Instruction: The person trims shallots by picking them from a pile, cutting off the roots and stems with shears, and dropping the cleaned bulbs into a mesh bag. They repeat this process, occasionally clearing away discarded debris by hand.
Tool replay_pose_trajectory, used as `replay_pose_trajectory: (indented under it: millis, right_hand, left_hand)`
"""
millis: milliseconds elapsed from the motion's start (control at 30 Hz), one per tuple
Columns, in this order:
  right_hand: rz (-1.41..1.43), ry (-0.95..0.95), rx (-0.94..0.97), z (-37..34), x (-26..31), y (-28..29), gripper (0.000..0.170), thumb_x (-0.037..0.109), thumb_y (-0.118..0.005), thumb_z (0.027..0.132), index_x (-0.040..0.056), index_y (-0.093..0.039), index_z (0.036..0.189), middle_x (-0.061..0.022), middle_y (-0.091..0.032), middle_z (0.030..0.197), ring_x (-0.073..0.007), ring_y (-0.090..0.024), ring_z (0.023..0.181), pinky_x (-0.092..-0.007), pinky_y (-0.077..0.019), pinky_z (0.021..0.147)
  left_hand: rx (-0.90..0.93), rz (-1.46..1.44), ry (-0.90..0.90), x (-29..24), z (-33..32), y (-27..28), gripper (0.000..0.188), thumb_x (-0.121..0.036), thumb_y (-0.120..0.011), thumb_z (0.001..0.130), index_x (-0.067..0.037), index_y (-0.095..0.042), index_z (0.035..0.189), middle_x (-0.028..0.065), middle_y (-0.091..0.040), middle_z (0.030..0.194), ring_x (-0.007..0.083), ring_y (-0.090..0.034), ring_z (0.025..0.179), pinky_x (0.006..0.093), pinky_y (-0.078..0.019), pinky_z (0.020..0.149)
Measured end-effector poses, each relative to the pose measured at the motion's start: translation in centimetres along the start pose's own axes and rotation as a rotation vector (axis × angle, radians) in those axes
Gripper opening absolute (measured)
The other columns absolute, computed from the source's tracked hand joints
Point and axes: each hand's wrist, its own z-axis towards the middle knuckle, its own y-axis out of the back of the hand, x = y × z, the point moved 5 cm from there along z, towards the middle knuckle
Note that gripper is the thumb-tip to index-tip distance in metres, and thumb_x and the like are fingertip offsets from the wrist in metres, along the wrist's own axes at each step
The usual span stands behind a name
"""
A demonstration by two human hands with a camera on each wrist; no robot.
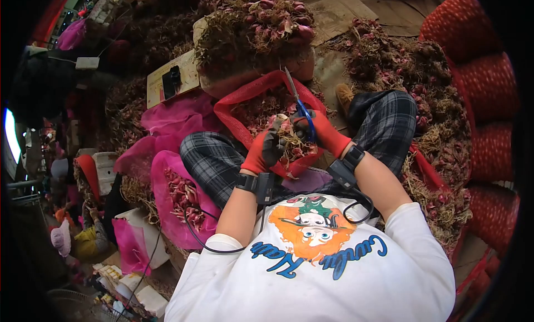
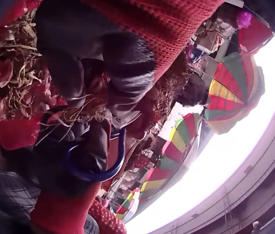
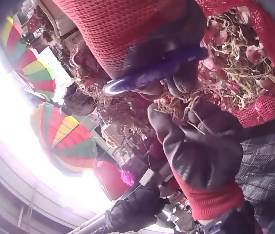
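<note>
- Pinching a shallot bunch (image 1: 292,138) in the gloved fingers of the left hand (image 1: 271,148), over the near half of the red bag (image 1: 231,119).
- Gripping scissors (image 1: 302,106) in the right hand (image 1: 324,130), with fingers curled about the blue handles, over the red bag's right rim.
- With the bunch just left of those handles, in the left hand and close beside the right; pointing the scissors lengthwise at the red bag's far rim, seemingly past the bunch rather than across it.
- To the red bag's left, with a pink bag (image 1: 203,236) holding loose shallots.
- To its right, with a heap (image 1: 439,99) of shallots, then stuffed red sacks (image 1: 495,94).
- Beyond its far rim, with a phone (image 1: 171,82) on a box (image 1: 153,89) at left and a shallot pile (image 1: 278,21) straight past.
</note>
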Motion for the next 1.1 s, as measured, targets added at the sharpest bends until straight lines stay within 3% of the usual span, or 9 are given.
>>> replay_pose_trajectory:
  millis: [100, 167, 400, 533, 600, 800, 900, 1033, 1100]
  right_hand:
    - [0.029, 0.003, -0.006, 0.1, 0.1, 0.6, 0.027, 0.016, -0.063, 0.081, 0.0000, -0.057, 0.102, -0.0060, -0.062, 0.082, -0.0109, -0.059, 0.065, -0.0234, -0.0487, 0.057]
    - [-0.035, 0.111, -0.015, 0.1, 0.5, 0.4, 0.029, 0.014, -0.064, 0.081, -0.0005, -0.057, 0.105, -0.0072, -0.063, 0.085, -0.0114, -0.060, 0.071, -0.0238, -0.0497, 0.061]
    - [-0.608, 0.434, 0.106, -1.4, 2.8, -3.3, 0.031, 0.014, -0.063, 0.082, 0.0021, -0.058, 0.110, -0.0053, -0.064, 0.089, -0.0078, -0.059, 0.082, -0.0241, -0.0483, 0.068]
    - [-0.512, 0.091, -0.053, -0.1, 0.1, -0.4, 0.026, 0.014, -0.063, 0.081, 0.0012, -0.059, 0.103, -0.0049, -0.064, 0.085, -0.0064, -0.057, 0.073, -0.0252, -0.0475, 0.063]
    - [-0.412, 0.237, -0.076, 0.1, 0.3, -0.2, 0.024, 0.015, -0.061, 0.082, 0.0012, -0.059, 0.101, -0.0045, -0.064, 0.083, -0.0069, -0.057, 0.069, -0.0247, -0.0466, 0.060]
    - [-0.054, 0.107, 0.018, -0.8, -0.6, -0.6, 0.027, 0.020, -0.059, 0.083, -0.0004, -0.057, 0.102, -0.0052, -0.062, 0.080, -0.0110, -0.060, 0.066, -0.0261, -0.0495, 0.057]
    - [0.172, -0.057, 0.073, -1.2, 0.2, -1.2, 0.031, 0.022, -0.060, 0.083, -0.0015, -0.056, 0.102, -0.0052, -0.060, 0.079, -0.0128, -0.060, 0.066, -0.0288, -0.0520, 0.057]
    - [0.265, -0.033, 0.070, -0.6, -0.6, -1.1, 0.027, 0.017, -0.061, 0.081, 0.0013, -0.057, 0.103, -0.0066, -0.060, 0.079, -0.0146, -0.060, 0.062, -0.0264, -0.0490, 0.056]
    - [0.072, 0.046, 0.070, -0.4, -0.3, -0.6, 0.028, 0.016, -0.061, 0.080, 0.0008, -0.057, 0.104, -0.0061, -0.060, 0.079, -0.0141, -0.060, 0.063, -0.0262, -0.0490, 0.056]
  left_hand:
    - [-0.043, 0.112, -0.182, -0.1, -0.2, 0.3, 0.028, -0.028, -0.044, 0.096, -0.007, -0.056, 0.111, -0.0061, -0.047, 0.065, 0.0019, -0.037, 0.051, 0.0170, -0.0332, 0.045]
    - [-0.081, -0.758, 0.488, 2.8, -0.6, 0.2, 0.026, -0.023, -0.041, 0.097, -0.007, -0.055, 0.113, -0.0068, -0.044, 0.063, 0.0009, -0.036, 0.049, 0.0156, -0.0321, 0.043]
    - [-0.113, -0.038, 0.184, 1.9, -0.4, 1.3, 0.027, -0.032, -0.043, 0.094, -0.009, -0.055, 0.101, -0.0047, -0.045, 0.064, 0.0030, -0.040, 0.047, 0.0176, -0.0306, 0.040]
    - [-0.104, -0.403, 0.450, 5.0, 1.2, 2.0, 0.034, -0.043, -0.047, 0.089, -0.009, -0.050, 0.083, 0.0018, -0.050, 0.068, 0.0090, -0.045, 0.051, 0.0234, -0.0345, 0.044]
    - [0.143, -1.166, 0.557, 6.8, 1.9, 0.9, 0.030, -0.037, -0.045, 0.093, -0.010, -0.052, 0.084, -0.0032, -0.048, 0.062, 0.0080, -0.043, 0.047, 0.0225, -0.0349, 0.043]
    - [-0.483, 0.045, 0.071, 4.4, 2.9, 2.1, 0.026, -0.031, -0.047, 0.093, -0.006, -0.057, 0.093, 0.0005, -0.055, 0.068, 0.0106, -0.052, 0.057, 0.0234, -0.0394, 0.050]
    - [-0.329, 0.067, 0.168, 2.3, 2.6, 0.9, 0.028, -0.029, -0.046, 0.094, -0.005, -0.059, 0.095, 0.0020, -0.058, 0.070, 0.0096, -0.052, 0.058, 0.0232, -0.0395, 0.051]
    - [-0.327, 0.465, -0.226, -0.2, 2.5, -0.1, 0.027, -0.028, -0.046, 0.094, -0.005, -0.060, 0.091, 0.0010, -0.055, 0.064, 0.0080, -0.049, 0.055, 0.0233, -0.0381, 0.050]
    - [-0.223, 0.357, -0.002, -0.8, 2.2, -0.3, 0.027, -0.028, -0.045, 0.094, -0.005, -0.059, 0.093, 0.0006, -0.053, 0.063, 0.0079, -0.048, 0.055, 0.0233, -0.0382, 0.050]
